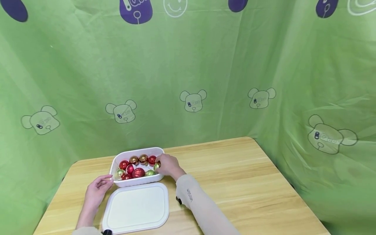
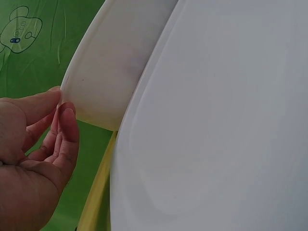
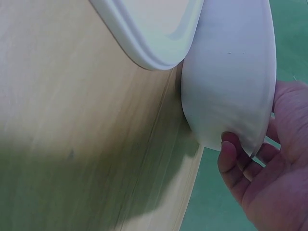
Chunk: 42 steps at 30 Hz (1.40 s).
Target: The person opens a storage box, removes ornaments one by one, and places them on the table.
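Note:
A white plastic box (image 1: 138, 182) stands open on the table, holding several shiny Christmas baubles (image 1: 138, 172) in red, gold and green. At its front left corner my left hand (image 1: 99, 188) pinches the rim between thumb and fingers, as the left wrist view shows close up. My right hand (image 1: 168, 164) grips the right rim, with curled fingers (image 3: 229, 156) against the outer wall and the thumb side over the edge. A green bauble (image 1: 157, 165) sits beside those fingers, partly covered by them. Flat in front of the box lies its white lid (image 1: 136, 207).
The wooden table (image 1: 235, 182) extends to the right of the box and lid. A green curtain (image 1: 194, 65) printed with bear heads hangs behind and at the sides. The box stands near the table's back edge.

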Motion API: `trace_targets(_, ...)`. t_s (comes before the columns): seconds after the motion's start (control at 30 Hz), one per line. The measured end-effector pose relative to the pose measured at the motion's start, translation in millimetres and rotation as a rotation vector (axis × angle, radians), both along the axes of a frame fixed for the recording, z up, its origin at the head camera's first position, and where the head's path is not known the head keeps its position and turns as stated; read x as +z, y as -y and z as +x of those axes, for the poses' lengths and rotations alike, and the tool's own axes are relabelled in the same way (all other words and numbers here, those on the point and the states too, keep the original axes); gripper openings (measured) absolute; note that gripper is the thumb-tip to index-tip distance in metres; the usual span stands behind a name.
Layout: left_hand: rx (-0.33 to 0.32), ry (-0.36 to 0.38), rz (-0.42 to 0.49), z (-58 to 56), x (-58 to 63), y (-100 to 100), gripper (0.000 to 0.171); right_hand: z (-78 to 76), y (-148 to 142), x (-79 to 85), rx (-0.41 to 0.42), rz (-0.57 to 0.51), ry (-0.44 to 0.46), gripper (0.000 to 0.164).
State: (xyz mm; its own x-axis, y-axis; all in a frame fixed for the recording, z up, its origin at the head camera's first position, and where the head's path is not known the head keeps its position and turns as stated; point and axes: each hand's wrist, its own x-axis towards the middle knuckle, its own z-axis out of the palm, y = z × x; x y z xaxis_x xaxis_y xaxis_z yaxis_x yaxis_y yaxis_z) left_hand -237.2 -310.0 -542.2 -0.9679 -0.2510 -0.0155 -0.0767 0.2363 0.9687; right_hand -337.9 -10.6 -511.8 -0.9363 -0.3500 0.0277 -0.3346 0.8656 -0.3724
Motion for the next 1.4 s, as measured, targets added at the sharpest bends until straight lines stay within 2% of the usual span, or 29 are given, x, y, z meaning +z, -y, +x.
trace_targets(0.33, -0.008, 0.019, -0.008, -0.1, 0.7, 2.2, 0.045, 0.8, -0.5, 0.3, -0.022, -0.028, -0.013, 0.047)
trace_targets(0.7, -0.03, 0.014, -0.011, 0.7, 1.7, 4.7, 0.046, 3.0, -6.5, 10.6, -0.068, -0.095, -0.043, 0.048)
trace_targets(0.9, -0.025, 0.017, -0.012, 1.4, 2.1, 3.6, 0.046, 5.4, -9.7, 14.1, -0.059, -0.126, -0.036, 0.048)
trace_targets(1.2, -0.02, -0.013, 0.024, 1.8, 0.3, 3.2, 0.044, 8.9, -18.5, 20.2, -0.03, -0.245, -0.024, 0.045)
trace_targets(1.4, -0.025, -0.016, 0.014, 0.7, -0.4, 3.4, 0.045, 9.3, -29.3, 26.0, -0.017, -0.303, -0.012, 0.048)
